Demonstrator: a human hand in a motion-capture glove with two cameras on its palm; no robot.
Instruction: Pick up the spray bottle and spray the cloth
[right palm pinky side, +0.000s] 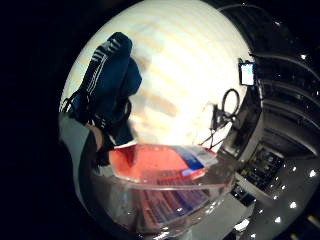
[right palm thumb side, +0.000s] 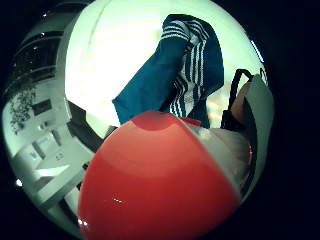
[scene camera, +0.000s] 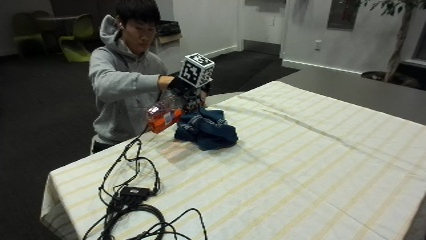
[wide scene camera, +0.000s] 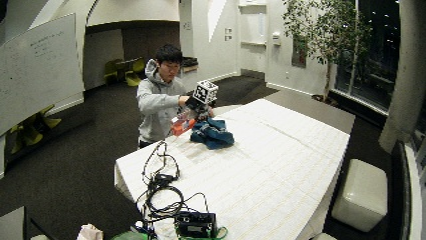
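In the outside view, a person in a grey hoodie is standing at the far left end of the table (scene camera: 319, 165), and the right hand (scene camera: 183, 86) is holding a bottle (scene camera: 163, 114) up off the striped tablecloth, left of centre in the frame. The bottle is showing a clear body with an orange label, tilted, with its lower end toward the left edge. Just beside it to the right, a dark blue cloth (scene camera: 206, 129) is lying bunched on the table. Black cables (scene camera: 130, 195) are trailing across the lower left corner.

The wide outside view is adding the room around the table, with the same pose near the upper middle.

The palm views are giving what the outside views cannot: the bottle's orange label is filling the lower part of the thumb side view, close to the palm, and white stripes are showing on the cloth above it. The little finger side view is showing the clear body with the cloth beyond.

The grip is closed around the bottle, fingers curled on its upper part.
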